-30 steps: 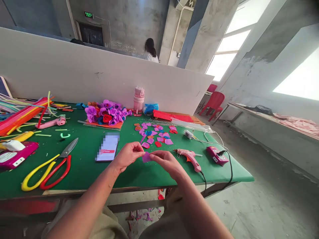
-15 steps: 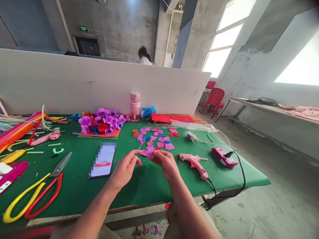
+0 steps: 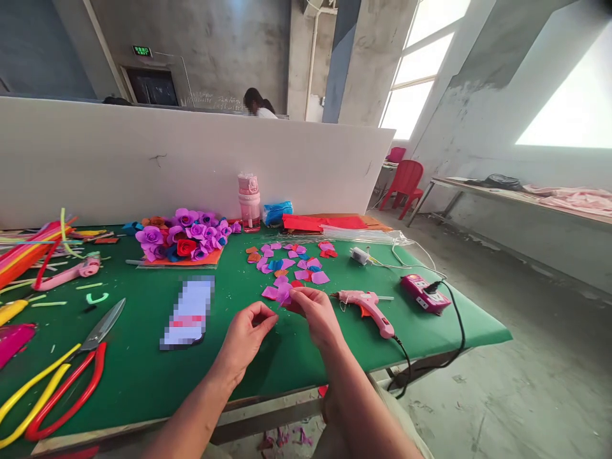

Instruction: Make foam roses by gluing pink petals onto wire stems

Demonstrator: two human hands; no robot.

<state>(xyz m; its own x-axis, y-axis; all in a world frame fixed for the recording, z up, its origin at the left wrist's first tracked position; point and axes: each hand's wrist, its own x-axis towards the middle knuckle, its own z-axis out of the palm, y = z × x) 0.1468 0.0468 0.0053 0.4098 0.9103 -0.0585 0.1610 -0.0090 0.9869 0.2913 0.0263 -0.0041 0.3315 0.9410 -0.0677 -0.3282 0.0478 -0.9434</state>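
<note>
My right hand [image 3: 315, 312] pinches a purple paper petal [image 3: 284, 294] between thumb and fingers, just above the green table top [image 3: 268, 370]. To its left, slightly lower, my left hand [image 3: 251, 326] is closed with thumb and index finger together. Whatever those fingertips hold, if anything, is too small to make out. Loose purple, red, blue and orange petals [image 3: 319, 277] lie scattered behind the hands. A pink glue gun [image 3: 368, 307] with a clear stick in its back rests right of my right hand. Finished paper roses [image 3: 186, 236] are heaped at the back left.
Left lie scissors [image 3: 90, 350] with yellow and red handles, a phone [image 3: 189, 312] and another pink glue gun [image 3: 71, 274]. A pink bottle [image 3: 249, 207] stands by the white partition [image 3: 191, 159]. A purple power strip [image 3: 425, 294] with a black cord sits right. Beyond the partition is a person [image 3: 261, 105].
My left hand has drawn a little down and away from the petal, its fingers curling closer together. My right hand keeps its pinch. The view has shifted slightly to the right.
</note>
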